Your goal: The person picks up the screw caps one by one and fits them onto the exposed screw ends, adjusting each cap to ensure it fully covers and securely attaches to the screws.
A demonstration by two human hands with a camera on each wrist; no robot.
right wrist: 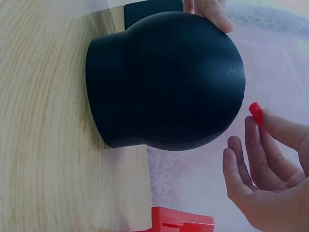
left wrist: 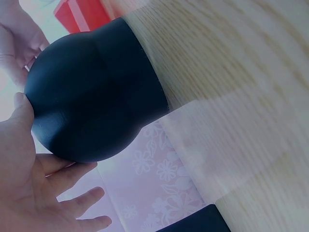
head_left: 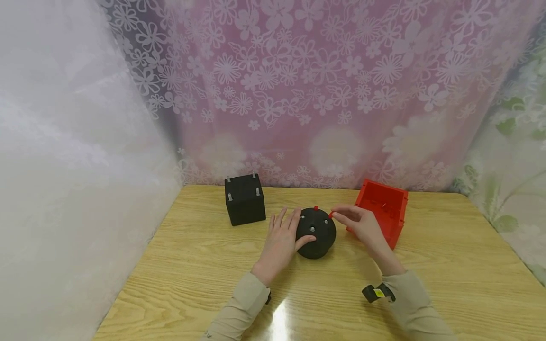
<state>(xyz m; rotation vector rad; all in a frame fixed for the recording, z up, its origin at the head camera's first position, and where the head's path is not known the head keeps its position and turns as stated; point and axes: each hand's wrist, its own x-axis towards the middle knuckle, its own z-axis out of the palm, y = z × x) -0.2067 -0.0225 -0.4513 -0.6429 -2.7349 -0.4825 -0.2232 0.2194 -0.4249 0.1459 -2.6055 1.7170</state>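
A black ball-shaped piece on a short round base stands on the table, with several metal studs around its top. One small red cap sits at its upper far side. My left hand rests against the ball's left side, its thumb lying across the front and its other fingers extended. In the left wrist view, the thumb and index finger touch the curved surface. Between thumb and index finger, my right hand pinches another small red cap, close beside the ball's upper right.
Back left stands a black box with metal posts on its top corners. A red open bin lies right of the ball, behind the right hand, with small bits inside. The wooden table ends at a floral curtain.
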